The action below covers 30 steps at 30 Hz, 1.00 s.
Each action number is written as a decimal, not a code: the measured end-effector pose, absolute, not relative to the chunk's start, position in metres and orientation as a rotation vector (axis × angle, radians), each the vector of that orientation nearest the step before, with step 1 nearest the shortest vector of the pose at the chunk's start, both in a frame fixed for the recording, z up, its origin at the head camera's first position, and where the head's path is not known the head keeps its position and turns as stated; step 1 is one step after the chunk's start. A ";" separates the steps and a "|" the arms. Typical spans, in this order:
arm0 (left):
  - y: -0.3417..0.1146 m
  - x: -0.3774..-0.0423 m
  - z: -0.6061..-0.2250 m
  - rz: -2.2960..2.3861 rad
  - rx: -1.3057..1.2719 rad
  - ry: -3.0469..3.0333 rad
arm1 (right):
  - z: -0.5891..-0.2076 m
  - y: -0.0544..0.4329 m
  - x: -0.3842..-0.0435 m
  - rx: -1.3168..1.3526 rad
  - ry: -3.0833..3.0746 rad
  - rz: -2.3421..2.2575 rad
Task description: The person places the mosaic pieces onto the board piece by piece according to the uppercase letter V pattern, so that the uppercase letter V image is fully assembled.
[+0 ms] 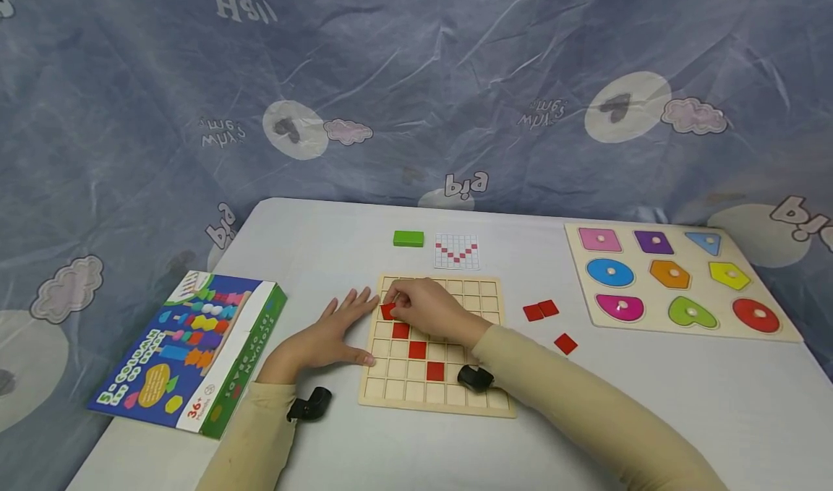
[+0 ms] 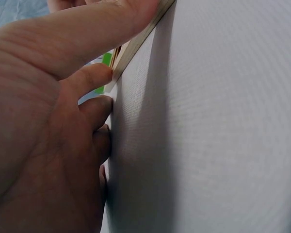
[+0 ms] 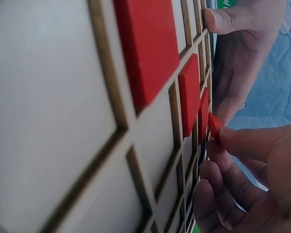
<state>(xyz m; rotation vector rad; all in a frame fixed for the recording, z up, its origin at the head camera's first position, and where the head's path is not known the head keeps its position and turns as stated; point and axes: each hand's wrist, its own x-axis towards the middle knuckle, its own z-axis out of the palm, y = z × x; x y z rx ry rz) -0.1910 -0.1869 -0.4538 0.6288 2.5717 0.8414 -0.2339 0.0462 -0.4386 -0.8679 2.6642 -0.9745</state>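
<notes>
A wooden grid board (image 1: 390, 388) lies on the white table, with red square tiles (image 1: 417, 350) set in a diagonal of its cells. Over the board's left side, my right hand (image 1: 426, 306) pinches a red tile (image 3: 215, 125) between thumb and finger, tilted at a cell up-left of that diagonal. My left hand (image 1: 328, 339) is spread flat, its thumb and fingertips touching the board's left edge. In the left wrist view the thumb (image 2: 102, 36) lies against the wooden rim. The lower right of the board is partly hidden by my right wrist.
Right of the board lie loose red tiles (image 1: 549, 308). Behind it are a green block (image 1: 408, 239) and a pattern card (image 1: 457, 251) with a red V. A shape puzzle board (image 1: 651, 303) sits at the right, a blue-green box (image 1: 189, 353) at the left.
</notes>
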 end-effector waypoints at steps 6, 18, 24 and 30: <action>-0.187 -0.191 -0.453 0.834 0.619 2.570 | -0.440 0.041 -0.233 -0.851 2.666 -0.978; -0.187 -0.191 -0.453 0.855 0.617 2.568 | -0.441 0.037 -0.232 -0.867 2.688 -0.934; -0.187 -0.191 -0.454 0.851 0.618 2.570 | -0.441 0.036 -0.232 -0.875 2.704 -0.896; -0.187 -0.192 -0.454 0.845 0.614 2.568 | -0.441 0.036 -0.233 -0.885 2.702 -0.886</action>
